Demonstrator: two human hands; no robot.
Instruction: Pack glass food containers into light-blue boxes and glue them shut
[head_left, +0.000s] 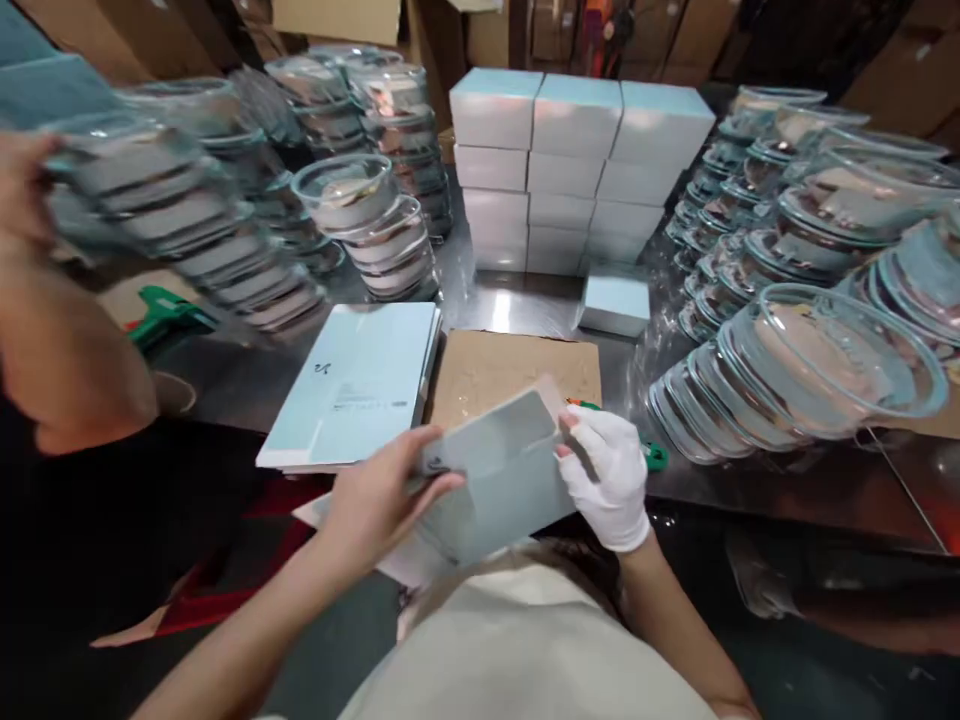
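A light-blue folding carton, partly opened out with creased panels, is held in front of my body. My bare left hand pinches its left end between thumb and fingers. At the other end, my right hand, in a white glove with bare fingertips, grips the edge of a flap. Beneath and beyond the carton lies a brown cardboard sheet. Left of that sheet rests a stack of flat light-blue cartons with dark print. Part of a green-handled tool shows beside my right glove.
Stacked closed boxes stand at the back, with a single box before them. Piles of round glass containers flank both sides. At the left, another person's arm reaches in near a green tape dispenser.
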